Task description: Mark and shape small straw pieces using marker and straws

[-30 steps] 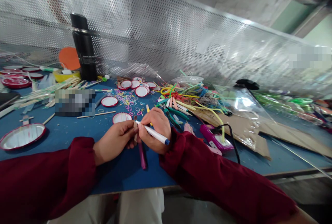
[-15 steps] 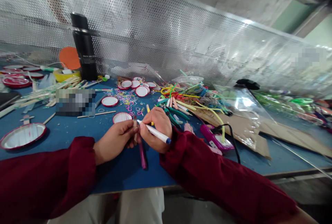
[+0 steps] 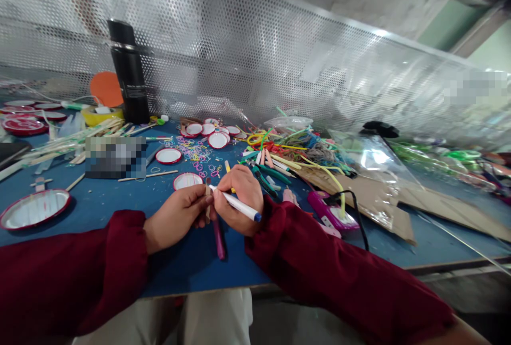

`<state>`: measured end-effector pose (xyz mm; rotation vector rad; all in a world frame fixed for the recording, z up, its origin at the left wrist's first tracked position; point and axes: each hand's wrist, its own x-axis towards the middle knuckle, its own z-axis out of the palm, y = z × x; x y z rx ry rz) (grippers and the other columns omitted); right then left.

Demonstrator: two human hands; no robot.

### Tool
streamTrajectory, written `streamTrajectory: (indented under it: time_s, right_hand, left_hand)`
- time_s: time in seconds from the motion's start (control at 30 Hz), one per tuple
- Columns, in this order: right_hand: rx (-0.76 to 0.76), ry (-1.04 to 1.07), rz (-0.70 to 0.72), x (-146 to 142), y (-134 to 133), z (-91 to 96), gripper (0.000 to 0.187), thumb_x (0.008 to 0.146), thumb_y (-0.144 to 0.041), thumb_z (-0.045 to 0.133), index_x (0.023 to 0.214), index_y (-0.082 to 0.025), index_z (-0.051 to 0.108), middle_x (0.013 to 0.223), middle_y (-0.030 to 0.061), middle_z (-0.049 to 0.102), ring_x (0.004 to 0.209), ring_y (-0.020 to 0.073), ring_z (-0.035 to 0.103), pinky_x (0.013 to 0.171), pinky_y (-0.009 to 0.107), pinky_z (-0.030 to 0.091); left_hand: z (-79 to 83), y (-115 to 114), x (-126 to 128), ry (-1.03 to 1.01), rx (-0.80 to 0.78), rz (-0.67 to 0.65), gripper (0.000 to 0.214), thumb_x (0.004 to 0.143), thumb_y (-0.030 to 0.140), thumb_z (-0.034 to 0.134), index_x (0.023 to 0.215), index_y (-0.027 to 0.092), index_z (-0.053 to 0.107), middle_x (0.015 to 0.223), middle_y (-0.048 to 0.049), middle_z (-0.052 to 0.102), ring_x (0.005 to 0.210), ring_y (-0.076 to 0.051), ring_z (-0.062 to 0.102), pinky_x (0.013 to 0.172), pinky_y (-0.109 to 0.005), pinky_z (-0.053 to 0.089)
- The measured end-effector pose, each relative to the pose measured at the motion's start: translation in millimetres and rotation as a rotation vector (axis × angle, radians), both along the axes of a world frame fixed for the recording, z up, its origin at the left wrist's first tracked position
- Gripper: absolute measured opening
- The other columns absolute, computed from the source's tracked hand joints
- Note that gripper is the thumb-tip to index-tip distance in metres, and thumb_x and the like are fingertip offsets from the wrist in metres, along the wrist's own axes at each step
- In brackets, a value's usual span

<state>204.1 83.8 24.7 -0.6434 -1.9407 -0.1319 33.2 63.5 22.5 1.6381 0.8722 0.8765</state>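
My left hand (image 3: 178,217) is closed around a small wooden stick (image 3: 208,194), held upright over the blue table (image 3: 120,201). My right hand (image 3: 239,198) grips a white marker with a blue end (image 3: 238,205), its tip touching the stick. Both sleeves are dark red. A purple marker (image 3: 219,238) lies on the table just below my hands. A white disc with a red rim (image 3: 187,180) sits just beyond my left hand.
A black flask (image 3: 130,73) stands at the back left before a perforated metal screen. More red-rimmed discs (image 3: 35,209), wooden sticks (image 3: 80,137), loose rubber bands (image 3: 195,152), coloured tubes (image 3: 291,150), a pink glue gun (image 3: 333,214) and cardboard (image 3: 383,201) crowd the table.
The marker tip in my right hand has shifted slightly against the stick; both hands stay in the same place.
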Motion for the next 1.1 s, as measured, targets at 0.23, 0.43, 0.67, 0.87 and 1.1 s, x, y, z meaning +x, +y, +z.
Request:
streamTrajectory:
  time_s: [0.23, 0.43, 0.67, 0.87, 1.1]
  right_hand:
    - [0.011, 0.007, -0.008, 0.6, 1.1, -0.9, 0.012, 0.081, -0.020, 0.057, 0.073, -0.023, 0.048, 0.065, -0.0034, 0.060, 0.062, 0.0142, 0.057, 0.081, 0.037, 0.048]
    - [-0.001, -0.026, 0.003, 1.5, 2.2, -1.4, 0.009, 0.081, -0.021, 0.056, 0.075, -0.024, 0.049, 0.067, -0.0032, 0.060, 0.064, 0.0146, 0.058, 0.081, 0.037, 0.048]
    - [-0.032, -0.023, -0.021, 0.3, -0.9, 0.8, 0.011, 0.082, -0.022, 0.055, 0.073, -0.024, 0.048, 0.065, -0.0024, 0.060, 0.063, 0.0154, 0.057, 0.082, 0.038, 0.048]
    - [-0.004, -0.015, -0.001, 1.6, -0.5, 1.6, 0.012, 0.083, -0.023, 0.055, 0.073, -0.023, 0.048, 0.065, -0.0037, 0.059, 0.062, 0.0138, 0.056, 0.082, 0.037, 0.047]
    - [-0.007, -0.025, 0.006, 1.9, 0.4, 0.4, 0.011, 0.082, -0.022, 0.056, 0.074, -0.023, 0.048, 0.066, -0.0035, 0.060, 0.063, 0.0142, 0.057, 0.081, 0.037, 0.047]
  left_hand:
    - [0.6, -0.3, 0.4, -0.002, -0.014, -0.008, 0.039, 0.090, 0.053, 0.053, 0.073, 0.017, 0.055, 0.065, 0.0014, 0.057, 0.053, -0.009, 0.050, 0.052, -0.022, 0.044]
    - [0.5, -0.2, 0.7, -0.004, -0.011, -0.006, 0.039, 0.089, 0.053, 0.053, 0.072, 0.018, 0.054, 0.064, 0.0015, 0.057, 0.052, -0.009, 0.051, 0.051, -0.022, 0.044]
    - [-0.1, -0.1, 0.8, -0.003, -0.002, -0.007, 0.038, 0.090, 0.052, 0.053, 0.073, 0.018, 0.055, 0.065, 0.0013, 0.058, 0.052, -0.009, 0.051, 0.051, -0.021, 0.044]
    - [3.8, -1.2, 1.2, 0.004, -0.005, 0.004, 0.037, 0.088, 0.051, 0.056, 0.071, 0.018, 0.055, 0.064, 0.0011, 0.058, 0.051, -0.009, 0.050, 0.050, -0.022, 0.045]
    - [4.5, -2.2, 2.2, -0.003, -0.009, 0.009, 0.038, 0.088, 0.051, 0.056, 0.071, 0.018, 0.054, 0.063, 0.0010, 0.059, 0.051, -0.009, 0.050, 0.050, -0.021, 0.045]
